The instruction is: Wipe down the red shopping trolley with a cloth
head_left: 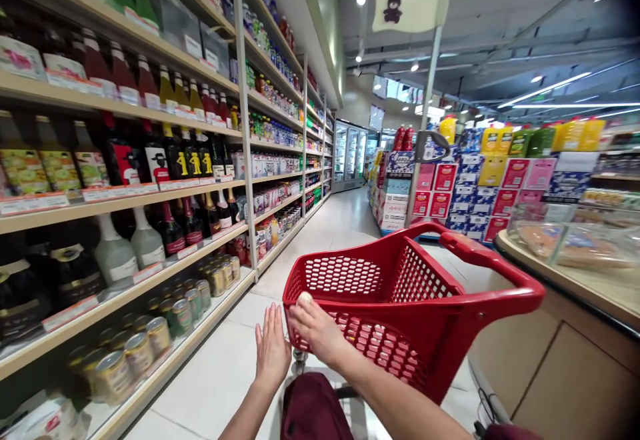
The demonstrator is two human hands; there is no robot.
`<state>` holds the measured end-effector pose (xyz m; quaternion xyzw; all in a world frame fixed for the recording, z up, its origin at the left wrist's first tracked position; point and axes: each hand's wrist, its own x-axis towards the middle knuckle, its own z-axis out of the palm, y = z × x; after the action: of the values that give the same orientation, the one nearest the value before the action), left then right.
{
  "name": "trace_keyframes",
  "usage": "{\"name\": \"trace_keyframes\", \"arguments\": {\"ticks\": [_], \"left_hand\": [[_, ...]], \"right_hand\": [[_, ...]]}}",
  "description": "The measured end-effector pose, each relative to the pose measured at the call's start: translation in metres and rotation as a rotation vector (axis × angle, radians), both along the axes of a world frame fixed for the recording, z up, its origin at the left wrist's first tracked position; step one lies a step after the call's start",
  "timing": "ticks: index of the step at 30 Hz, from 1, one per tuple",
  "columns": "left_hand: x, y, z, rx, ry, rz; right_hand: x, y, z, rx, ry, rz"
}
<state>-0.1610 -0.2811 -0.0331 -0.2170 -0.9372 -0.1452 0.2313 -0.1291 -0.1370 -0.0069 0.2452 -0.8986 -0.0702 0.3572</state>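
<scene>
R fingers [300,317] bent over the near L corner of the red cart [447,327], apparently touching its rim; couldn't tell if they gripped it or just rested. A small pale spot [306,297] showed at the tips, ID unclear. R hand [320,335] was the nearer one. L hand [273,353] was just outside that corner, fingers straight up, nearly together, nothing visible in them; contact w/ cart unclear. Cart lay ahead and mostly to R of both hands, long axis running off R to the handle [467,250]. A maroon-clad knee [315,407] was below, btwn the forearms. Further out: shelves [125,203] of bottles and cans on L, stacked cartons [467,193] beyond the cart, curved tabletop [597,290] w/ packs behind clear panels on R.
</scene>
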Motion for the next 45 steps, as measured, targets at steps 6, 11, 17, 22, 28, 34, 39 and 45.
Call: {"name": "trace_keyframes", "arguments": {"ticks": [6,11,17,22,28,34,39,45], "left_hand": [[0.016,0.052,0.023,0.014,0.094,-0.156],[0.042,0.103,0.043,-0.053,0.082,-0.254],[0.064,0.155,0.059,-0.248,-0.056,-0.405],[0.07,0.166,0.068,-0.296,-0.045,-0.347],[0.076,0.169,0.066,-0.284,-0.019,-0.334],[0.08,0.165,0.069,-0.313,-0.041,-0.337],[0.083,0.163,0.068,-0.311,-0.051,-0.33],[0.084,0.161,0.066,-0.295,-0.085,-0.345]], "right_hand": [[0.054,0.091,0.03,-0.013,0.128,-0.227],[0.127,0.179,0.045,-0.056,0.243,-0.426],[0.115,0.181,0.058,-0.105,0.189,-0.435],[0.134,0.204,0.069,-0.081,0.192,-0.425],[0.201,0.258,0.077,-0.129,0.421,-0.724],[0.182,0.242,0.066,0.021,0.341,-0.532],[0.185,0.268,0.077,-0.15,0.501,-0.751],[0.163,0.254,0.067,-0.046,0.382,-0.609]]}}
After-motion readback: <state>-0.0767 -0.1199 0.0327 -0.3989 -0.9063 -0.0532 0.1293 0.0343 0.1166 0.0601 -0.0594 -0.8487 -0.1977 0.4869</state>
